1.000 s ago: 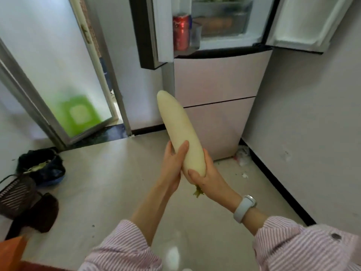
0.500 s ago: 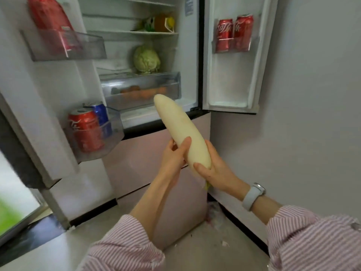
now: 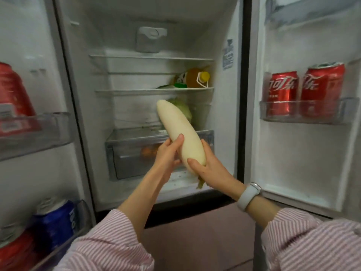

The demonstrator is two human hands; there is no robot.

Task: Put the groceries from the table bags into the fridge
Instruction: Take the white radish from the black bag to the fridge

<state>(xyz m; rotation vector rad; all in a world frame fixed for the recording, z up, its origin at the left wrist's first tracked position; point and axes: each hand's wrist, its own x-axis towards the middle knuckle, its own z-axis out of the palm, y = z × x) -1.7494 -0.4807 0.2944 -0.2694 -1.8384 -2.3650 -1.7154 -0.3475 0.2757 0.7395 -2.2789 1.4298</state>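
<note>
Long white radish (image 3: 181, 133) is the grocery in play right now, held out in front of the open fridge and not on a shelf yet.

Going left to right: your left door has clear plastic bins (image 3: 35, 132) with a big red can (image 3: 11, 90) up top, and a blue can (image 3: 56, 220) beside another red one lower down. Then your left hand (image 3: 168, 153) is wrapped around the radish's lower half from the left side, thumb up along it. The radish tilts up and to the left, its rounded tip in front of a pale green cabbage (image 3: 182, 108) on the shelf just above the clear crisper drawer (image 3: 125, 153), which has something orange inside. An amber bottle with a yellow cap (image 3: 197, 78) lies one shelf higher. Your right hand (image 3: 209, 167) is clamped on the stem end from the right, white watch (image 3: 248, 196) on that wrist. The right door bin holds two red cola cans (image 3: 302, 90).

So you're partway, I'd say: a few things are already in, and this radish still needs a spot. The bags aren't in view, so no idea how much is left.
</note>
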